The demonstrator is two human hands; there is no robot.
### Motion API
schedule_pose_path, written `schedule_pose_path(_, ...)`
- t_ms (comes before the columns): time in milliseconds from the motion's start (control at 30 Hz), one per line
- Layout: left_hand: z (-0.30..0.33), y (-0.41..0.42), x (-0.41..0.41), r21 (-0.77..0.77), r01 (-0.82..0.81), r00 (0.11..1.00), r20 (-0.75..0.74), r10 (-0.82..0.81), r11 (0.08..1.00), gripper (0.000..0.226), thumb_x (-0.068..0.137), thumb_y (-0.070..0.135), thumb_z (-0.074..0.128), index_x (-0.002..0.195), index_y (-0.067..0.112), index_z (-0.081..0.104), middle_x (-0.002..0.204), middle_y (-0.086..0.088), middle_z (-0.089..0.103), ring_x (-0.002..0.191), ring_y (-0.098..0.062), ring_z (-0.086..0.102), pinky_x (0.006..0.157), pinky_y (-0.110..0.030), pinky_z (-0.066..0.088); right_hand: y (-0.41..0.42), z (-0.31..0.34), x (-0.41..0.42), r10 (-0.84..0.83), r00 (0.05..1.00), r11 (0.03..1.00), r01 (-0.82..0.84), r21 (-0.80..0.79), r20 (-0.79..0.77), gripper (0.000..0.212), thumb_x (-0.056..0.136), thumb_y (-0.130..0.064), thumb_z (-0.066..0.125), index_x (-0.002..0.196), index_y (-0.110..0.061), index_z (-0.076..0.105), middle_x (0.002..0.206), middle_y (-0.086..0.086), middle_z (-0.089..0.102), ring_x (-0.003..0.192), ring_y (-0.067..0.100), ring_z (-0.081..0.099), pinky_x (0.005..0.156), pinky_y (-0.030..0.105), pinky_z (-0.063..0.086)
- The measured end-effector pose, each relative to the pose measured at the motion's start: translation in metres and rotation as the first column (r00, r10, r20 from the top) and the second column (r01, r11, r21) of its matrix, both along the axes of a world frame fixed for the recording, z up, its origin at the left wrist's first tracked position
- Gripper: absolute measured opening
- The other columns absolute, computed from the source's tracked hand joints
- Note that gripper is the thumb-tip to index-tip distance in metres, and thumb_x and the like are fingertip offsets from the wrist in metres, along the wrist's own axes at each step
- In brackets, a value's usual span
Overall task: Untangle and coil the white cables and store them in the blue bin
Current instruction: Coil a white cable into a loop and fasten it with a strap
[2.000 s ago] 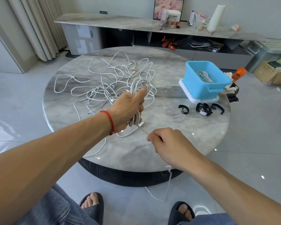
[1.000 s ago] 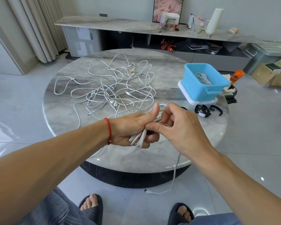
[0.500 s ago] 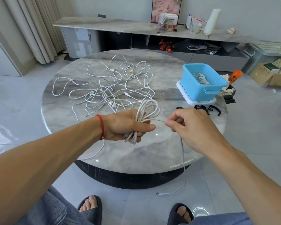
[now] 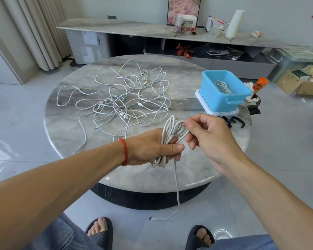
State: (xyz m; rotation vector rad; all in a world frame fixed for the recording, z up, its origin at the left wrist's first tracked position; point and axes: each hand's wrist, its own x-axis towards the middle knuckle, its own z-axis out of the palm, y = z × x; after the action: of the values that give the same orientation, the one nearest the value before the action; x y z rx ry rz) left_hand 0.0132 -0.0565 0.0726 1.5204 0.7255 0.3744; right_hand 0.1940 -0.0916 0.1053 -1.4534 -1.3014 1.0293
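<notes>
Right hand (image 4: 209, 136) moved in, pinching coil (image 4: 172, 130); left hand (image 4: 152, 148) grips.

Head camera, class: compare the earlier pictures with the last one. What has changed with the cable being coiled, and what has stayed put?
The right hand has carried the cable's free length up to the top of the coil, laying on another loop; the trailing end has drawn up shorter over the floor. The left hand still grips the coil. The tangled cables on the table and the blue bin lie unchanged.
</notes>
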Motion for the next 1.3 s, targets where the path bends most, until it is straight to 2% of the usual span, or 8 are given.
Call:
schedule_pose_path(200,-0.001,0.0,0.002,0.078,0.017,0.999,-0.046,-0.013,0.997,0.035,0.102,0.027,0.059,0.101,-0.006,0.047,0.071,-0.013,0.06,0.064,-0.026,0.047,0.056,-0.035,0.039,0.0,0.0,-0.004,-0.068,0.992,0.994,0.059,0.092,0.104,0.01,0.097,-0.017,0.071,0.095,-0.01,0.064,0.061,0.004,0.07,0.049,0.022,0.066,0.059,0.036,0.059)
schedule_pose_path(333,0.001,-0.002,0.003,0.074,0.024,1.0,0.012,-0.025,0.997,0.015,0.103,0.024,0.056,0.095,0.012,0.051,0.064,-0.009,0.053,0.062,-0.022,0.049,0.057,-0.032,0.042,0.001,0.002,-0.002,-0.082,0.972,0.988,0.05,0.147,0.221,0.011,0.096,-0.018,0.072,0.089,-0.012,0.066,0.061,0.006,0.071,0.046,0.018,0.066,0.054,0.026,0.054)
schedule_pose_path(533,-0.001,0.004,0.003,-0.295,-0.128,0.959,0.205,0.193,0.947,0.021,0.103,0.018,0.052,0.083,0.01,0.051,0.061,-0.007,0.044,0.064,-0.023,0.054,0.086,-0.054,0.055,0.001,0.0,-0.003,-0.108,0.967,0.994,0.101,0.038,0.232,0.018,0.102,-0.029,0.061,0.098,-0.013,0.065,0.085,0.005,0.071,0.055,0.008,0.065,0.051,0.022,0.051)
schedule_pose_path(700,0.008,0.015,0.0,-0.448,-0.234,0.857,0.323,0.401,0.863,0.025,0.104,0.022,0.048,0.081,0.014,0.046,0.063,-0.003,0.039,0.056,-0.018,0.047,0.061,-0.035,0.053,-0.011,-0.01,-0.014,0.414,0.89,0.836,-0.29,-0.466,0.189,0.03,0.104,-0.02,0.044,0.101,-0.01,0.072,0.102,0.008,0.076,0.087,0.022,0.07,0.077,0.034,0.055)
schedule_pose_path(833,0.012,0.022,-0.008,-0.429,-0.328,0.829,0.297,0.474,0.842,0.026,0.105,0.027,0.048,0.082,0.016,0.045,0.067,-0.003,0.035,0.055,-0.017,0.042,0.054,-0.03,0.048,-0.027,-0.007,-0.015,0.671,0.728,0.655,-0.49,-0.575,0.145,0.029,0.109,-0.027,0.038,0.096,-0.014,0.06,0.085,0.009,0.076,0.082,0.02,0.07,0.087,0.036,0.055)
schedule_pose_path(1000,0.013,0.022,-0.013,-0.24,-0.404,0.884,0.144,0.444,0.883,0.029,0.105,0.03,0.048,0.081,0.016,0.042,0.065,-0.003,0.033,0.053,-0.017,0.04,0.051,-0.029,0.046,-0.026,-0.006,-0.012,0.515,0.477,0.839,-0.452,-0.303,0.712,0.031,0.108,-0.04,0.041,0.089,-0.029,0.062,0.064,-0.008,0.056,0.062,0.01,0.056,0.059,0.026,0.043)
schedule_pose_path(1200,0.011,0.009,0.0,-0.114,-0.305,0.95,0.033,0.311,0.945,0.043,0.104,0.042,0.046,0.081,0.006,0.047,0.064,-0.011,0.039,0.05,-0.021,0.041,0.046,-0.028,0.042,-0.019,-0.003,-0.006,0.298,0.675,0.891,-0.45,0.056,0.675,0.025,0.095,-0.05,0.065,0.081,-0.029,0.069,0.054,-0.023,0.053,0.057,0.006,0.05,0.058,0.026,0.036)
schedule_pose_path(1300,0.011,0.001,0.007,-0.14,-0.237,0.97,0.018,0.242,0.961,0.059,0.101,0.051,0.043,0.089,-0.003,0.061,0.072,-0.016,0.047,0.054,-0.021,0.047,0.049,-0.027,0.046,-0.016,0.0,-0.004,0.275,0.762,0.906,-0.409,0.106,0.587,0.034,0.08,-0.051,0.081,0.07,-0.024,0.064,0.043,-0.012,0.04,0.047,0.013,0.037,0.052,0.021,0.027)
